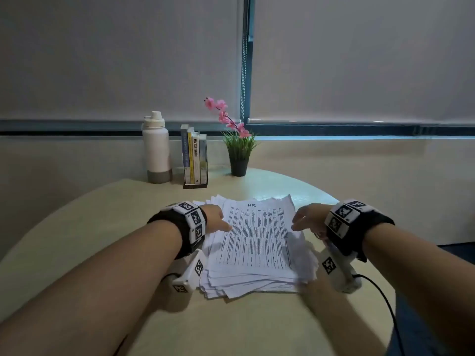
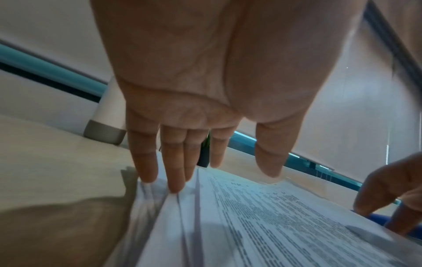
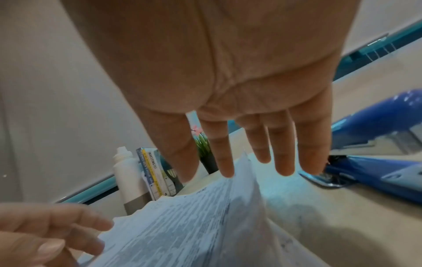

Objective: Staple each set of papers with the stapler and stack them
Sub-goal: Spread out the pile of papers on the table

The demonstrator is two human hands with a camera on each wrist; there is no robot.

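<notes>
A loose pile of printed papers [image 1: 257, 242] lies in the middle of the round table, its top sheet headed "HR". My left hand [image 1: 218, 218] is at the pile's left edge with straight fingers [image 2: 173, 169] touching the sheet edges [image 2: 178, 207]. My right hand [image 1: 305, 219] is at the pile's right edge, fingers [image 3: 283, 155] straight, the index tip on the papers [image 3: 205, 225]. A blue stapler [image 3: 383, 157] lies on the table just right of my right hand; the head view hides it behind my right wrist.
At the back of the table [image 1: 102, 227] stand a white bottle [image 1: 156, 147], a few upright books [image 1: 194, 158] in a holder and a potted plant with pink flowers [image 1: 237, 145]. A black cable [image 1: 383, 296] trails off my right wrist.
</notes>
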